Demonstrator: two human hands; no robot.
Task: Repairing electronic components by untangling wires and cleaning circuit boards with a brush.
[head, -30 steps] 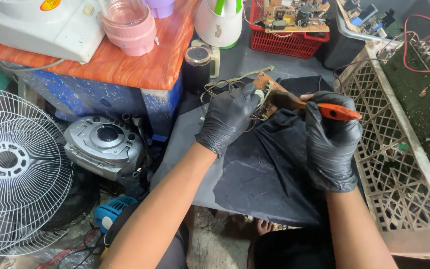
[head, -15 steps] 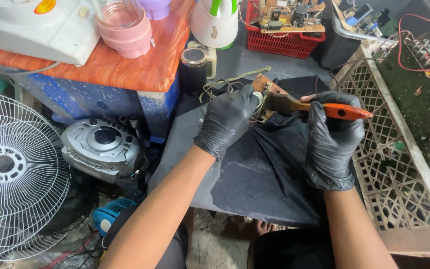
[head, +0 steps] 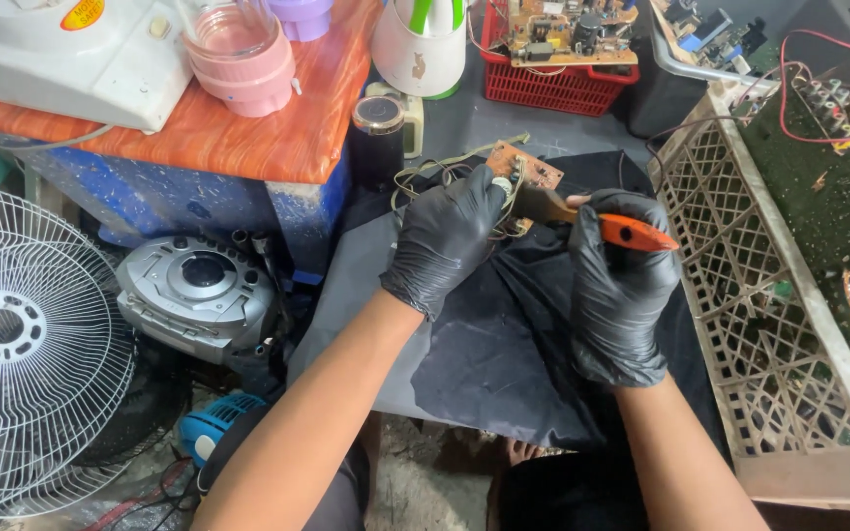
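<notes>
We hold the brown circuit board [head: 526, 169] over the black cloth [head: 504, 344], just in front of the red basket [head: 553, 79]. Our left hand [head: 445, 236], in a black glove, has its fingers clamped on the board's near edge, among loose wires [head: 425, 177]. Our right hand [head: 622, 285] is closed around an orange-handled brush [head: 632, 232], whose head touches the board. A lattice crate [head: 769, 295] stands just right.

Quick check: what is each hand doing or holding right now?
Left hand: closed on the brown circuit board.
Right hand: closed around an orange-handled brush.
</notes>
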